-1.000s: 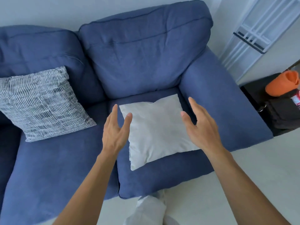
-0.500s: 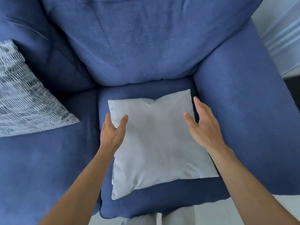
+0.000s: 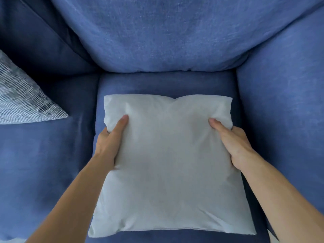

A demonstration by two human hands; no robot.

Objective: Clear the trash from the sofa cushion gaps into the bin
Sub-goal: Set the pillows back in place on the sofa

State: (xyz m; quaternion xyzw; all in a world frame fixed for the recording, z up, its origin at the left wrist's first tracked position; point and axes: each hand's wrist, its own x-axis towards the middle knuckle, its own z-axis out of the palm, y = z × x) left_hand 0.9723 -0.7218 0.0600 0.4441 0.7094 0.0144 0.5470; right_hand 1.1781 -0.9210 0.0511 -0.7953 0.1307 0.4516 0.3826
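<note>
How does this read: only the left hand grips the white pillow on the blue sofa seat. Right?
No. The head view shows both hands gripping the white pillow on the blue sofa seat: the left hand at its left edge, the right hand at its right edge.

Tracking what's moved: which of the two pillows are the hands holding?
The plain white pillow, gripped by the left hand and right hand; the patterned pillow lies untouched.
</note>
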